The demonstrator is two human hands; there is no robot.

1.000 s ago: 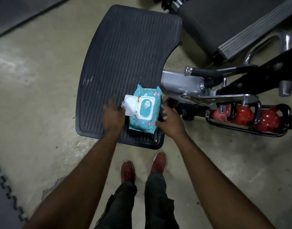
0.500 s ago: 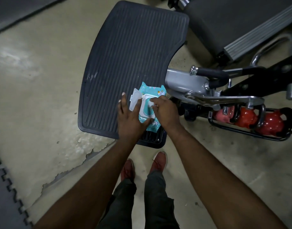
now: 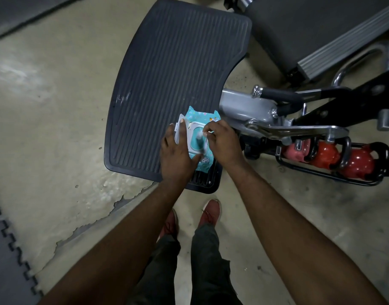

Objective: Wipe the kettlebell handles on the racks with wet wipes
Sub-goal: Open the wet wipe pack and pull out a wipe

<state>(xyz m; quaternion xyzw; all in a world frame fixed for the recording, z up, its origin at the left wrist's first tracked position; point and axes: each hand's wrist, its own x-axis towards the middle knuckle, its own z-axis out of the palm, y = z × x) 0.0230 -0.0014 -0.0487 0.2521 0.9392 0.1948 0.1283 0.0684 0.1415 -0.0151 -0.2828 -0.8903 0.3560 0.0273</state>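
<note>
A teal pack of wet wipes [image 3: 203, 115] lies on the near right corner of a black ribbed board [image 3: 167, 73]. The left hand [image 3: 178, 157] rests flat on it with straight fingers and covers most of the pack's left side. The white lid [image 3: 177, 137] stands open under those fingers, and only its edge shows. The right hand [image 3: 224, 142] pinches a white wipe [image 3: 199, 135] at the hole in the pack. The wipe is small and blurry, so I cannot tell how far out it is.

To the right, red kettlebells [image 3: 357, 165] sit in a low black rack [image 3: 321, 173], well apart from both hands. A grey metal arm [image 3: 299, 129] hides the tops of the far ones, and the black handles [image 3: 346, 148] show only in part. The rack's right end is dark and hard to see. Two red shoes [image 3: 211, 211] peek out below, and the left one is partly hidden.
</note>
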